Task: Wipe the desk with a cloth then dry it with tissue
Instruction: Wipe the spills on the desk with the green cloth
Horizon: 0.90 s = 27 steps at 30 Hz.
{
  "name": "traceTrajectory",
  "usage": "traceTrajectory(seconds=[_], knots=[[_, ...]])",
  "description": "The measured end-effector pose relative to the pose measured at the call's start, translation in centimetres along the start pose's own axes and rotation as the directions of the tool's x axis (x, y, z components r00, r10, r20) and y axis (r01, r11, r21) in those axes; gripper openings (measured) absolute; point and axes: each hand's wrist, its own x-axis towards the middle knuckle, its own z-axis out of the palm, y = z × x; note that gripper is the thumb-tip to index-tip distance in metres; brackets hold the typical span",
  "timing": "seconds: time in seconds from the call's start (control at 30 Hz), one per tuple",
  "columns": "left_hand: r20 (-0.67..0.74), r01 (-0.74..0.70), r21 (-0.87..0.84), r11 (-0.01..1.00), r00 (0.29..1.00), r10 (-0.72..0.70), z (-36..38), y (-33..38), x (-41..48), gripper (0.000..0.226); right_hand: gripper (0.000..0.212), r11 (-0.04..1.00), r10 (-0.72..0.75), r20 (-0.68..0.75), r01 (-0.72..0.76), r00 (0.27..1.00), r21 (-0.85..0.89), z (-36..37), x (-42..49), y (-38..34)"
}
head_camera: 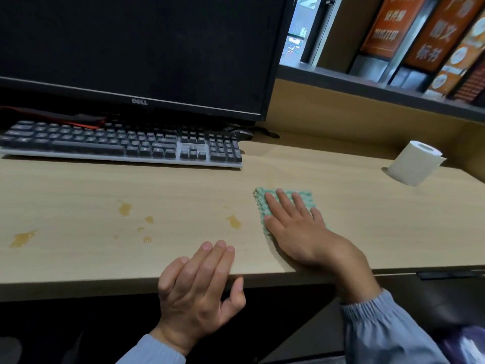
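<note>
While right hand (296,232) presses cloth (260,202) flat-fingered, left hand (194,287) relaxed, spills (124,208), keyboard (105,143), tissue roll (412,164)

**Right grip flat, left grip loose at the edge**

The right grip (296,227) lies palm down at 3 o'clock of the left one. Its fingers (284,203) are straight, slightly spread and aimed toward 11 o'clock, pressing flat on the cloth (259,203). The thumb lies along its 9 o'clock side. Its wrist bends, and the forearm runs back toward 5 o'clock into a blue-grey sleeve (372,311).

The left grip (199,292) sits at 6 o'clock in view, back of the hand up. Its fingers are relaxed, close together and pointing to 1 o'clock, with the tips over the front edge of the surface (131,185). Its thumb juts toward 2 o'clock and it holds nothing. Whether it touches the surface is unclear.
</note>
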Motion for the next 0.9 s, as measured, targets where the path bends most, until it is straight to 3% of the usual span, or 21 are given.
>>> traceTrajectory(seconds=[0.13,0.37,0.67,0.9], knots=[[0.017,-0.005,-0.009,1.000,1.000,0.005,-0.4,-0.1,0.1,0.045,0.058,1.000,-0.011,-0.025,0.012,1.000,0.014,-0.5,1.7,-0.5],[0.010,0.005,-0.018,1.000,1.000,-0.005,-0.4,0.0,0.3,0.045,0.057,0.996,-0.070,-0.032,0.068,0.997,-0.051,2.6,-7.2,-0.2],[0.014,-0.001,-0.019,1.000,1.000,0.002,-0.7,0.0,0.4,0.044,0.058,1.000,-0.007,-0.036,0.006,0.999,-0.023,0.6,-0.3,-1.3],[0.029,0.022,-0.021,1.000,0.999,-0.021,-0.7,0.0,0.3,0.045,0.058,0.993,-0.064,-0.064,0.057,0.996,-0.104,3.0,-7.5,-0.8]])
